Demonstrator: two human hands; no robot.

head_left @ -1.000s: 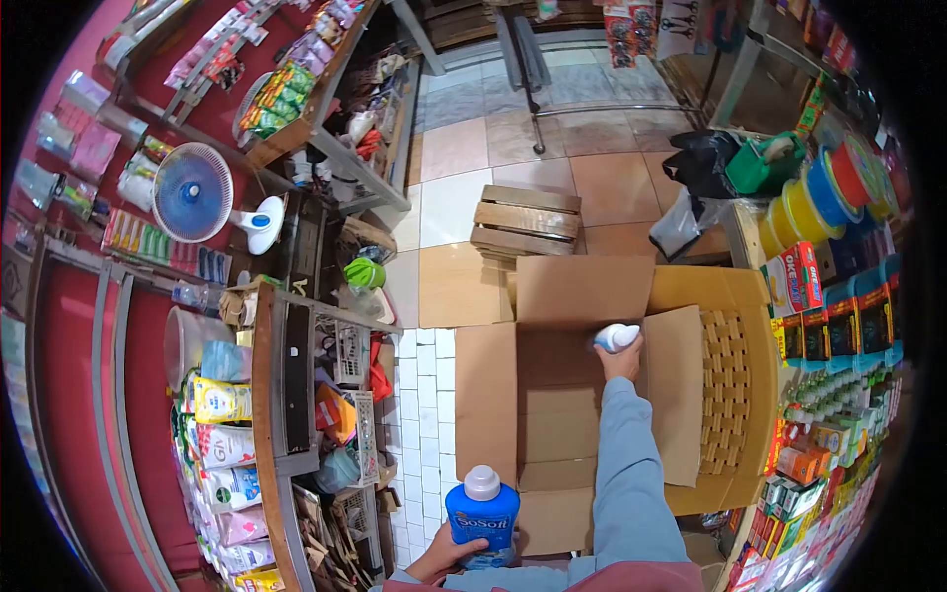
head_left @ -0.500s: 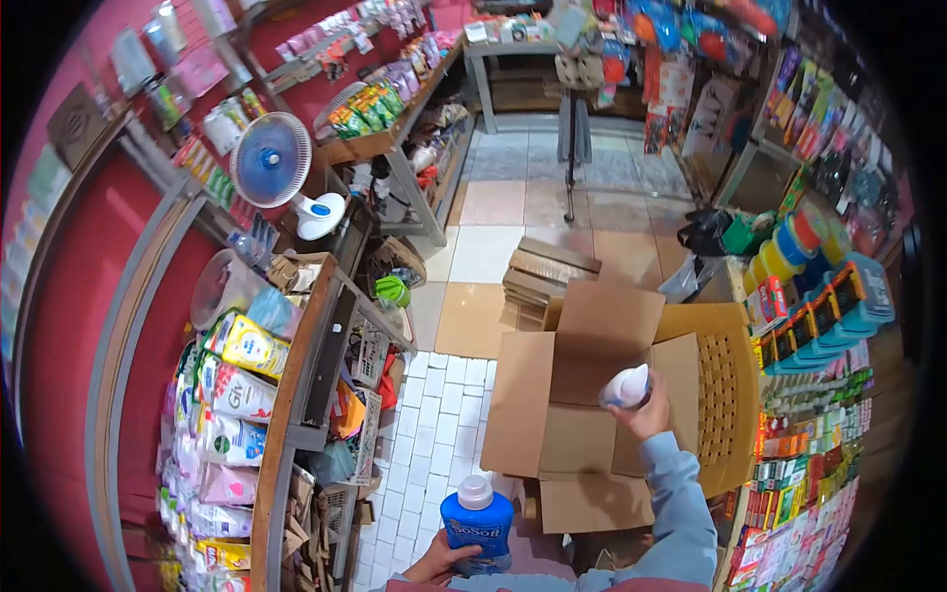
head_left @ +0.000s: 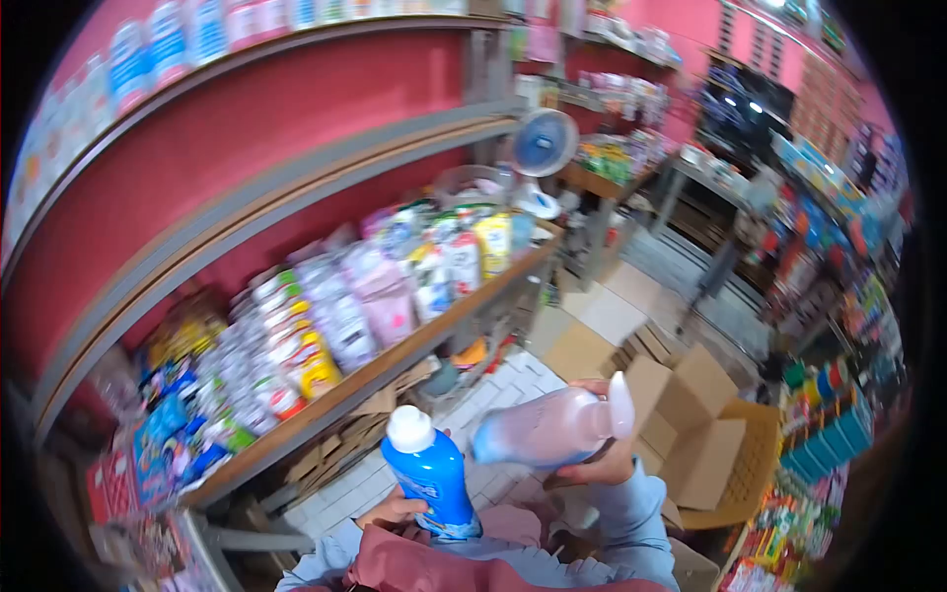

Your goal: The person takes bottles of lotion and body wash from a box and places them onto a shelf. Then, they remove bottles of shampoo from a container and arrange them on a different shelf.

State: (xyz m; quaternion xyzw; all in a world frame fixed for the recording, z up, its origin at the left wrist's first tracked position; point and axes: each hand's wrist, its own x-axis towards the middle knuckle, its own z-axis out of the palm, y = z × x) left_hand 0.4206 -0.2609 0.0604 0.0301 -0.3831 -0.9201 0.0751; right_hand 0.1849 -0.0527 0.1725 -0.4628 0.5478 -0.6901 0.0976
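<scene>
My left hand [head_left: 397, 509] is wrapped round a blue bottle [head_left: 434, 481] with a white cap, held upright close to my body. In my right hand [head_left: 604, 462] is a pink, partly see-through bottle [head_left: 543, 429] with a pale blue end and a white top. It lies tilted on its side, its top towards the right, and its blue end is near the blue bottle without clear contact. An open cardboard box [head_left: 705, 464] stands on the floor beyond my right hand.
A wooden-edged shelf [head_left: 380, 365] with rows of packets runs along the left. Bottles [head_left: 168, 39] line the upper shelf. Behind it stands a fan [head_left: 545, 144]. A yellow woven basket [head_left: 755, 469] sits beside the box, near stacked goods at the right.
The view has swung left towards the shelves. My right hand has come away from over the box to beside the blue bottle, with the pink bottle now fully seen.
</scene>
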